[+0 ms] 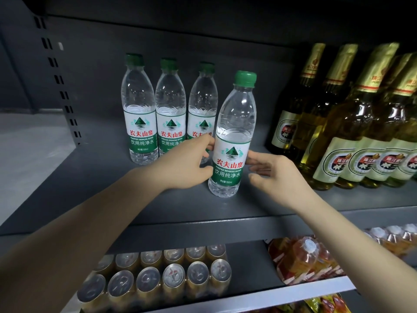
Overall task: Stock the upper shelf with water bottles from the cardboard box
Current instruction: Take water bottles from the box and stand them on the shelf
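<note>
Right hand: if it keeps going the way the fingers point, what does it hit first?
The right hand points left, fingers at or almost at the front water bottle, so it likely meets that bottle's label first. The left hand is on the bottle's far side. Whether they touch is unclear.

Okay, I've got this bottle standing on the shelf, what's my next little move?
Probably slide the front bottle back beside the three bottles at the rear. It stands upright but forward of that row, and your left hand and right hand flank it.
</note>
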`<state>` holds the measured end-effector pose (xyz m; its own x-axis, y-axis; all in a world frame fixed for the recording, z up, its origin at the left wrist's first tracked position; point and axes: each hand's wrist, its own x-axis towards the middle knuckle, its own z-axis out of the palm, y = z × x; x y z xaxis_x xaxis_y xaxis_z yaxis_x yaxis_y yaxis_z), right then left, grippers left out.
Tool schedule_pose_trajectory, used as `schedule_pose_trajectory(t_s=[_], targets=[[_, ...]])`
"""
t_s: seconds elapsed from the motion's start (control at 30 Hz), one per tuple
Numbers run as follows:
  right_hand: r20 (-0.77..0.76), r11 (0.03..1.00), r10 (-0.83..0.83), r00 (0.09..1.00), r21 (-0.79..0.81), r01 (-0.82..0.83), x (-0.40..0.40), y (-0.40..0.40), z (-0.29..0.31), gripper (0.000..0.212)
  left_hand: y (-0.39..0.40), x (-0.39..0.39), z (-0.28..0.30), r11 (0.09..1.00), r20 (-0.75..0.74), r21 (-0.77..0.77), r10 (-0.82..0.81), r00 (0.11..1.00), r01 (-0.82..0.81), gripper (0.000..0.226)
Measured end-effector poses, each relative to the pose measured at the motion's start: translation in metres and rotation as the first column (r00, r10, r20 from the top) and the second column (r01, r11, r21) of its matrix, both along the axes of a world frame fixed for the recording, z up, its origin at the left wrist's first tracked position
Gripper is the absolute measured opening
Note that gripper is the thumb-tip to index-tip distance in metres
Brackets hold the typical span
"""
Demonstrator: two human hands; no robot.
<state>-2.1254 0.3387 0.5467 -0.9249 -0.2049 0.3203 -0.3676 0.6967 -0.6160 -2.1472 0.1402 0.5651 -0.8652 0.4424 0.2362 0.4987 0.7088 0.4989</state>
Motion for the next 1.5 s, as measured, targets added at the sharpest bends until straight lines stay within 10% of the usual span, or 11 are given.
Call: schedule_pose_trajectory(t_s=[0.5,0.87,1.5], targets=[[0.011,0.994,0.053,0.999,-0.099,-0.052,-0.017,-0.001,-0.003,0.054,-0.01,0.013,-0.006,0.994,-0.11,-0.1,0.033,0.993,-0.044,0.054],[0.054,0.981,-0.099,0.994,-0.161,0.107,-0.018,-0.02,-0.028,0.054,-0.033,0.009,-0.026,0.852,-0.152,-0.5,0.094,0.984,-0.159,0.052],[0.069,0.981,-0.123,0.99,-0.143,0.132,-0.021,-0.029,-0.032,0.054,-0.042,0.004,-0.034,0.847,-0.152,-0.511,0.081,0.985,-0.149,0.05]])
